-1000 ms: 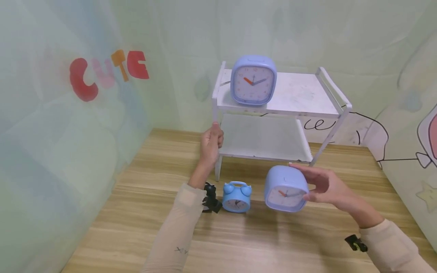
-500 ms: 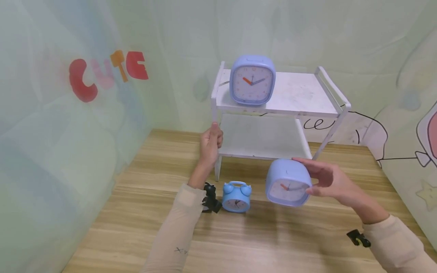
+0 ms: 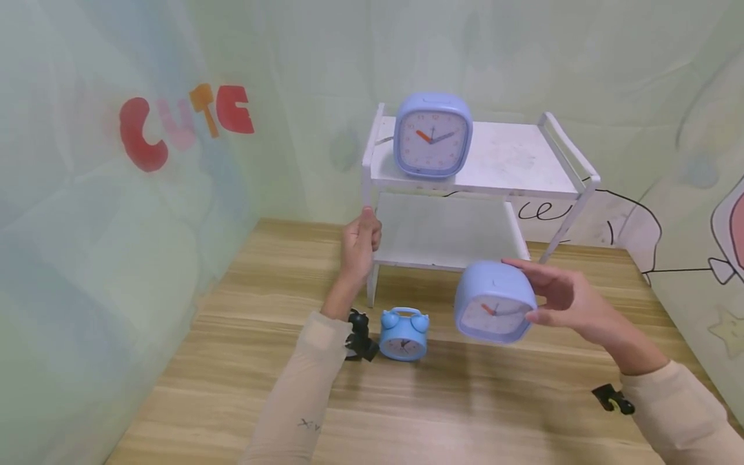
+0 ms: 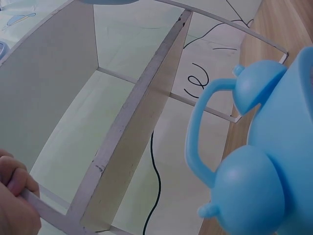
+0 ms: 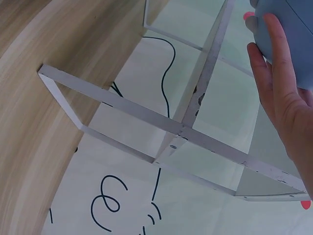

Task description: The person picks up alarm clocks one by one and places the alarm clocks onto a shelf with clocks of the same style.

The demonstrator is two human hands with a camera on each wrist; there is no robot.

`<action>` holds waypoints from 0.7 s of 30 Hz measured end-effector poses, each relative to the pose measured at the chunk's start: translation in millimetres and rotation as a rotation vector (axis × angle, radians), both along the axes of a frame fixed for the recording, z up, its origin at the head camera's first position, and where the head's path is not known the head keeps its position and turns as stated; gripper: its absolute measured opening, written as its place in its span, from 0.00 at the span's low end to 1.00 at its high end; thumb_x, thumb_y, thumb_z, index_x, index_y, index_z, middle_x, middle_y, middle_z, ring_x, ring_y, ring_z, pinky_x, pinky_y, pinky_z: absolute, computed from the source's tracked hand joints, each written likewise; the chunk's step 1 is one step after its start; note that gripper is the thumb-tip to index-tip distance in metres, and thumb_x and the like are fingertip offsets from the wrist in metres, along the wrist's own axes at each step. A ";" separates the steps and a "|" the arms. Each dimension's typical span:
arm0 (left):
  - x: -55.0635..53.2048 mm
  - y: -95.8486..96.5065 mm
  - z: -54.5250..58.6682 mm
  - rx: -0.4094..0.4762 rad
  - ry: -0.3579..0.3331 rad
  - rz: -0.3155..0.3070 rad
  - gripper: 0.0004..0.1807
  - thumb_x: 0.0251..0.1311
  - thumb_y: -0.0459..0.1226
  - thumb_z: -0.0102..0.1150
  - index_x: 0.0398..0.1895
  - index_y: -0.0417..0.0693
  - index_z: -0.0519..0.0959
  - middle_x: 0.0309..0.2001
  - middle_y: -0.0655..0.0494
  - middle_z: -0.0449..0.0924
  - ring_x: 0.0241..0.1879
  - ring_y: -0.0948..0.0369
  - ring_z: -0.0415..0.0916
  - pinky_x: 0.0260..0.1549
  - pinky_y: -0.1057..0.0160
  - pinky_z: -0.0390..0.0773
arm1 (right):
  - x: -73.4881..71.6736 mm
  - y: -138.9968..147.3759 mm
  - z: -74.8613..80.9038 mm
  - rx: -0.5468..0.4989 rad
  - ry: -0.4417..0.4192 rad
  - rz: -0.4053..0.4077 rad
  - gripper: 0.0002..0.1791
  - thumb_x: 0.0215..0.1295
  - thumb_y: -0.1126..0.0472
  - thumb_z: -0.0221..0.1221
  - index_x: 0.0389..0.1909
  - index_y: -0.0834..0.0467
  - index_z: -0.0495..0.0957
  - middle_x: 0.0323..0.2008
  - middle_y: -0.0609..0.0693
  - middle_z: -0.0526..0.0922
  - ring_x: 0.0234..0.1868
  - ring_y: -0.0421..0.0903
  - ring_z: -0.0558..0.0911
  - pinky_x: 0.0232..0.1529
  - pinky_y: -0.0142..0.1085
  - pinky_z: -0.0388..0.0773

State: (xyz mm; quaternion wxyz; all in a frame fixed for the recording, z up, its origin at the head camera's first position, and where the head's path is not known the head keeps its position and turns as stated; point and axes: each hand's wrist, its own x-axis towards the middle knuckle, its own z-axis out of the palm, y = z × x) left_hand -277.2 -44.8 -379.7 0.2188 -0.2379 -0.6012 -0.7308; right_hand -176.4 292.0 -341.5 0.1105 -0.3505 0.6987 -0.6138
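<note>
My right hand (image 3: 560, 294) grips a periwinkle-blue square alarm clock (image 3: 496, 302) by its right side, in the air in front of the shelf's lower tier; the right wrist view shows the fingers along the clock's back (image 5: 286, 41). With curled fingers my left hand (image 3: 360, 242) holds the front left leg of a white two-tier shelf (image 3: 506, 155). A matching square clock (image 3: 433, 137) stands upright on the top tier, at its left. On the wooden surface below stands a light-blue twin-bell alarm clock (image 3: 403, 334), which looms close in the left wrist view.
A black object (image 3: 359, 336), partly hidden by the left forearm, sits left of the twin-bell clock. The shelf's lower tier (image 3: 447, 229) lies behind the held clock. Printed cloth walls (image 3: 314, 129) enclose the wooden surface (image 3: 250, 349) on the left, back and right.
My right hand has raised the square clock and carried it slightly right, closer to the lower tier's height. The left hand keeps its hold on the shelf leg.
</note>
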 end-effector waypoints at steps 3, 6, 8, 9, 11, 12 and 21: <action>0.5 -0.2 0.5 -0.002 -0.002 -0.002 0.27 0.80 0.36 0.34 0.17 0.34 0.56 0.14 0.62 0.54 0.15 0.66 0.50 0.16 0.69 0.50 | -0.5 0.2 2.7 -0.009 0.007 0.005 0.40 0.56 0.85 0.56 0.72 0.66 0.62 0.60 0.54 0.77 0.57 0.47 0.79 0.48 0.42 0.81; 1.2 -0.8 1.0 -0.010 -0.003 0.001 0.27 0.80 0.35 0.34 0.17 0.32 0.56 0.13 0.62 0.54 0.14 0.65 0.50 0.16 0.69 0.50 | -0.5 0.0 4.8 -0.011 0.010 0.003 0.40 0.56 0.85 0.56 0.72 0.65 0.63 0.60 0.54 0.78 0.56 0.47 0.79 0.48 0.42 0.81; 1.2 -0.6 1.5 -0.015 -0.005 0.001 0.27 0.80 0.34 0.34 0.17 0.32 0.57 0.13 0.61 0.54 0.14 0.65 0.50 0.16 0.69 0.50 | -0.4 0.5 6.4 -0.015 0.017 0.009 0.40 0.56 0.86 0.55 0.72 0.66 0.62 0.60 0.55 0.78 0.56 0.47 0.79 0.48 0.42 0.81; 1.3 -0.5 1.8 -0.020 -0.004 0.002 0.27 0.80 0.34 0.34 0.17 0.32 0.57 0.14 0.61 0.54 0.14 0.65 0.50 0.16 0.69 0.50 | -0.4 0.7 7.3 -0.015 0.020 0.010 0.40 0.56 0.86 0.55 0.72 0.67 0.62 0.60 0.55 0.78 0.56 0.47 0.79 0.49 0.42 0.81; 1.8 -0.2 2.5 -0.021 -0.003 0.002 0.26 0.80 0.34 0.34 0.17 0.32 0.57 0.14 0.60 0.54 0.15 0.65 0.50 0.16 0.69 0.51 | -0.4 1.0 9.0 -0.017 0.026 0.015 0.40 0.56 0.86 0.55 0.71 0.67 0.62 0.60 0.55 0.78 0.57 0.47 0.79 0.49 0.42 0.81; 1.8 -0.2 2.7 -0.018 -0.001 0.000 0.26 0.80 0.34 0.34 0.17 0.32 0.57 0.14 0.60 0.55 0.15 0.65 0.50 0.16 0.69 0.51 | -0.5 1.1 9.9 -0.017 0.029 0.017 0.40 0.55 0.86 0.55 0.71 0.68 0.62 0.61 0.55 0.78 0.57 0.47 0.79 0.49 0.42 0.81; 1.7 -0.1 3.2 -0.003 -0.003 0.000 0.26 0.80 0.33 0.33 0.17 0.31 0.57 0.13 0.62 0.55 0.14 0.66 0.51 0.16 0.70 0.51 | -4.0 4.0 16.4 -0.057 0.076 0.040 0.40 0.52 0.88 0.54 0.70 0.74 0.59 0.60 0.61 0.78 0.57 0.49 0.79 0.47 0.43 0.82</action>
